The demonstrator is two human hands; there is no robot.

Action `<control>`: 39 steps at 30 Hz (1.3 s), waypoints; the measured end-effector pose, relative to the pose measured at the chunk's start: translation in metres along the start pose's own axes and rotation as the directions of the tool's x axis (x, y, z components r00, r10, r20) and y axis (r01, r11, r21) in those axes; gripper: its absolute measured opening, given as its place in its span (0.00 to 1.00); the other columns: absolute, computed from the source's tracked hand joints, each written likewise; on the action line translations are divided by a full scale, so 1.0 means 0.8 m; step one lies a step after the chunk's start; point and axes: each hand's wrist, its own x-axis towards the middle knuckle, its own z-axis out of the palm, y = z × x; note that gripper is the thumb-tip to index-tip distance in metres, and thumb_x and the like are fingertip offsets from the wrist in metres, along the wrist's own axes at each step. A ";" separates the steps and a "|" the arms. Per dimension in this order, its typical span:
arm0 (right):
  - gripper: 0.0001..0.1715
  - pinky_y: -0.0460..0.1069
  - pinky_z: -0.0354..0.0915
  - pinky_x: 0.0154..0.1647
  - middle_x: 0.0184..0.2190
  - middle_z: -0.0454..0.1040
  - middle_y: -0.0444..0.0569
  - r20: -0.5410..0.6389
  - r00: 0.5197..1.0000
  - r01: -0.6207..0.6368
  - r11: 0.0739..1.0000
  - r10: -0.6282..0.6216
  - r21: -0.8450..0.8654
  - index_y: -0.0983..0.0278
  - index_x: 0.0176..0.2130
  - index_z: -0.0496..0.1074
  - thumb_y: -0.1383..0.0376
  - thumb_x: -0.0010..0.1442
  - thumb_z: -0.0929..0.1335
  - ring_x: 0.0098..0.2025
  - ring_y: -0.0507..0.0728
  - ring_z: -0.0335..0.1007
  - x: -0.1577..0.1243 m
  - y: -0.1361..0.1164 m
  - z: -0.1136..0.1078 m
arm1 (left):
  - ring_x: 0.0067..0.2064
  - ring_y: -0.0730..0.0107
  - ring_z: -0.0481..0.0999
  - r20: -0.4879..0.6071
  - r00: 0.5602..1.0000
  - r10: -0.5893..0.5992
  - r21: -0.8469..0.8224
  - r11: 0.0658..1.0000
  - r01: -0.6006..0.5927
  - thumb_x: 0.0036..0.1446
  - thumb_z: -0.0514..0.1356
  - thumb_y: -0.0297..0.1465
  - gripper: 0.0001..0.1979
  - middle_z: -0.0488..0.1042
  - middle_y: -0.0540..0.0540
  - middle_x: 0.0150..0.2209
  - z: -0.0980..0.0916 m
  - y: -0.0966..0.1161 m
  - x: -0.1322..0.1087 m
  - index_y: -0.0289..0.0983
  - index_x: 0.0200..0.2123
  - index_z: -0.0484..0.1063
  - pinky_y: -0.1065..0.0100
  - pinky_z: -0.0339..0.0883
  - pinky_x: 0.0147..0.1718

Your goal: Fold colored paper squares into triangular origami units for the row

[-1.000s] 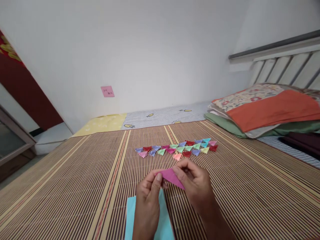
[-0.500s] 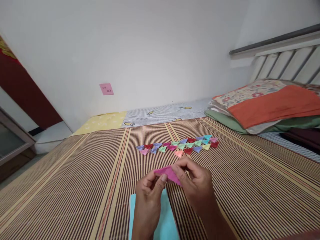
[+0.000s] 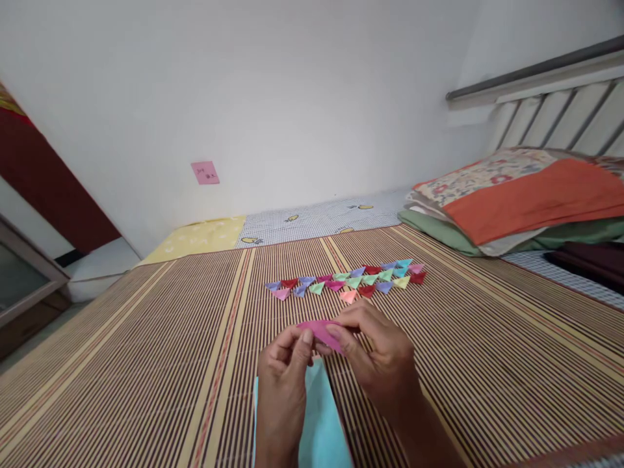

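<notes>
A folded piece of magenta paper (image 3: 319, 331) is held in the air between both hands. My left hand (image 3: 285, 374) pinches its left end between thumb and fingers. The right end is gripped by my right hand (image 3: 377, 354), thumb on the near face and fingers behind. Below my left hand, partly covered by it, lies a light-blue paper stack (image 3: 324, 422). Beyond the hands, several small folded paper triangles (image 3: 354, 282) in many colours lie in rows on the striped mat.
The striped bamboo mat (image 3: 160, 338) covers the bed. Folded bedding with an orange band (image 3: 526, 201) is piled at the right, beside a white radiator (image 3: 550, 123). A dark folded item (image 3: 589, 263) lies near it. A pink note (image 3: 205, 173) sticks to the wall.
Both hands have shifted slightly up and left with the magenta paper. Its near edge looks more rounded now, and the thumbs have moved a little along it.
</notes>
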 end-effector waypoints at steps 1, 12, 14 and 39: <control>0.11 0.50 0.65 0.33 0.27 0.73 0.44 0.024 0.998 -0.051 0.998 0.051 0.030 0.61 0.31 0.72 0.68 0.66 0.68 0.30 0.54 0.69 0.000 0.000 -0.001 | 0.28 0.71 0.66 0.008 1.000 -0.006 -0.014 1.000 0.006 0.59 0.66 0.40 0.13 0.71 0.50 0.25 -0.001 0.000 -0.001 0.37 0.27 0.76 0.72 0.63 0.31; 0.14 0.47 0.60 0.28 0.23 0.69 0.42 0.087 0.967 -0.253 0.951 0.241 0.178 0.63 0.27 0.71 0.65 0.65 0.68 0.26 0.51 0.64 -0.003 -0.003 -0.002 | 0.31 0.68 0.74 0.112 0.989 -0.101 -0.116 0.987 0.114 0.45 0.75 0.34 0.11 0.77 0.48 0.27 0.002 0.001 -0.002 0.36 0.31 0.81 0.69 0.69 0.34; 0.15 0.46 0.58 0.26 0.22 0.67 0.40 0.112 0.958 -0.282 0.935 0.263 0.215 0.63 0.26 0.70 0.65 0.65 0.68 0.25 0.50 0.61 -0.003 -0.003 -0.001 | 0.33 0.66 0.76 0.114 0.988 -0.102 -0.112 0.987 0.115 0.46 0.75 0.32 0.09 0.80 0.47 0.28 0.001 -0.002 -0.003 0.36 0.32 0.83 0.67 0.70 0.37; 0.16 0.46 0.55 0.26 0.23 0.63 0.39 0.261 0.904 -0.403 0.880 0.339 0.252 0.63 0.27 0.67 0.62 0.66 0.68 0.26 0.50 0.58 -0.007 0.019 -0.001 | 0.28 0.75 0.69 0.100 0.990 -0.094 -0.141 0.984 0.108 0.49 0.74 0.36 0.11 0.73 0.51 0.23 -0.001 -0.002 0.004 0.34 0.28 0.80 0.76 0.65 0.29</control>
